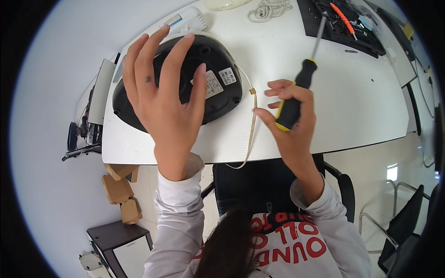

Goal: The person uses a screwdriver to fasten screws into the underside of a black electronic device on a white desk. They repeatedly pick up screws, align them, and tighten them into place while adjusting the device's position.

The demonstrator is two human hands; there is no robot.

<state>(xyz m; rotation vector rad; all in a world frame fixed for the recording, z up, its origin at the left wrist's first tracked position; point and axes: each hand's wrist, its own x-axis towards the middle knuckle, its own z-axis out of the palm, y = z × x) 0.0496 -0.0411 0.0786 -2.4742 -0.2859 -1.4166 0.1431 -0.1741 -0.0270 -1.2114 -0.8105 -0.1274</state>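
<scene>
My left hand (169,104) is over a black, rounded appliance base (221,104), its fingers spread wide. Whether the fingertips touch the base cannot be told. The base lies bottom up on the white table, with small feet, recessed holes and two white labels; its kind does not show. A pale cord (252,127) runs from behind it down over the table's near edge. To the right, my right hand (296,123) is closed around the black and yellow handle of a screwdriver (306,74), whose metal shaft points up and away from me.
At the far right of the white table (361,102) lies a black tool case (371,44) with an orange-handled tool (342,18) on it. A coiled cable (270,11) and a white device (189,21) sit at the back. A black chair (259,185) stands at the near edge.
</scene>
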